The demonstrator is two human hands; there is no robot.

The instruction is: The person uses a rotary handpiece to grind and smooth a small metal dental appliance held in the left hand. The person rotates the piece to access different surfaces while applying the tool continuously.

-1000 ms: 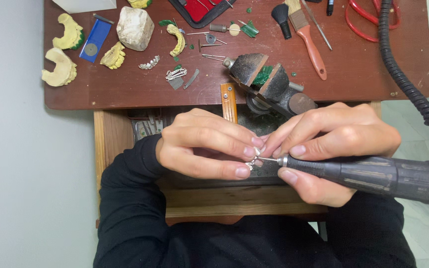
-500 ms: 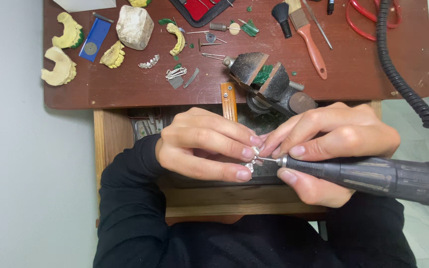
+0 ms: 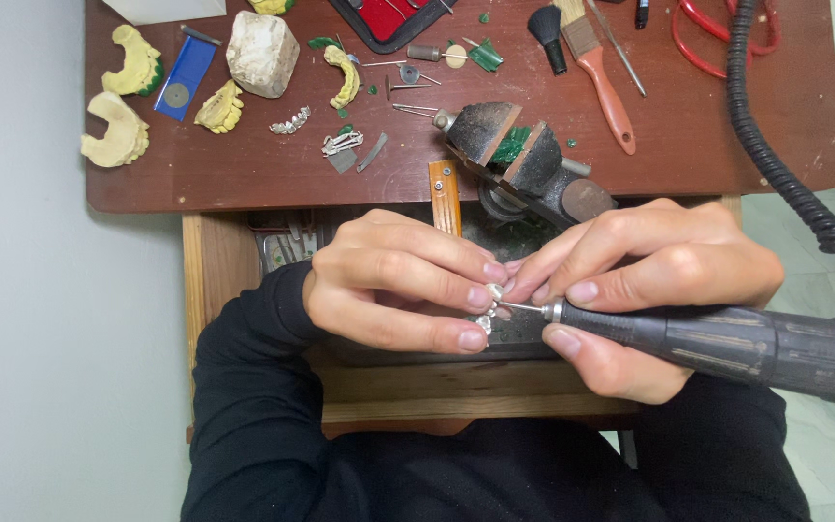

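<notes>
The person's left hand (image 3: 393, 285) pinches a small silvery metal piece (image 3: 488, 307) between thumb and fingertips, the fingers pressed close together and curled around it. The piece sits low in the middle of the view, just in front of the desk's near edge and over a dark block (image 3: 514, 333) that lies beneath both hands. Most of the piece is hidden by the fingertips, so its exact shape cannot be told.

The right hand (image 3: 654, 290) grips a dark rotary handpiece (image 3: 727, 343) like a pen — the thumb below, the fingers bunched on top near the metal collar. The thin bit (image 3: 522, 308) of the tool points left and touches the metal piece. The right fingertips rest against those of the left hand. The body of the tool runs off to the right edge of the view.

Both arms wear black sleeves (image 3: 244, 387).

On the red-brown desk (image 3: 688, 145) behind the hands stands a small dark vise (image 3: 519, 155) with green material between its jaws, and a wooden peg (image 3: 445, 193) juts from the desk edge just beside it. Farther left lie several yellowish dental casts (image 3: 118, 130), a white stone-like lump (image 3: 261, 50), a blue card (image 3: 184, 77) and small metal parts (image 3: 343, 143). At the back right are a brush with an orange handle (image 3: 603, 82), a small black brush (image 3: 545, 34) and red-handled pliers (image 3: 707, 29). A coiled black cord (image 3: 775, 164) crosses the desk's right side.
</notes>
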